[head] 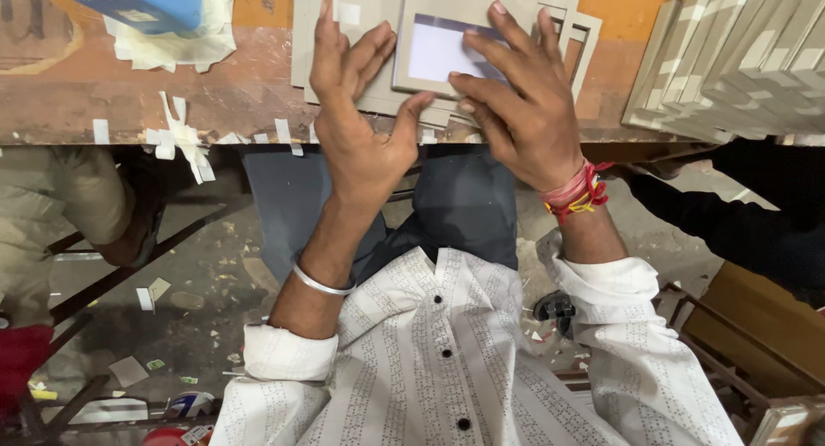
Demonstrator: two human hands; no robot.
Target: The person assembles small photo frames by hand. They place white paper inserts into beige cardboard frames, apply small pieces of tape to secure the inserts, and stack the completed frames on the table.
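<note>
**Grey board frame, held flat at the near edge of the bench**

Head view. Item: one square frame (443, 46) of grey board with a pale lilac-white window in its middle, lying on a small heap of like boards (344, 33) close to the near edge of the bench (129, 94). It looks thin, light and stiff, of the kind that creases if bent and dents at its corners; the surface seems matt, so it should not slip. The safest hold is probably by the outer rim, thumb beneath and fingers above, keeping off the window.

Right hand (524, 111): spread over the frame's right part, fingers splayed on the board and window, thumb at the near corner; pressing down, not closed around it. Red and yellow threads circle the wrist.

Left hand (361, 128): open, fingers raised and apart, thumb tip meeting the frame's near-left corner; the heel lies over the bench edge. A metal bangle (322, 284) sits on the forearm.

Around it: more cut-out frames (571, 25) peek out behind the right hand. A tall slanting stack of grey boards (730, 59) fills the right end of the bench, near the working hand. A blue object (142, 1) on torn white paper rests at the far left. Scraps of white tape (185, 141) cling along the near edge. A second person's dark sleeve (739, 214) reaches in below the stack, at the right; another figure in khaki (60, 197) sits to the left. Litter covers the floor.
</note>
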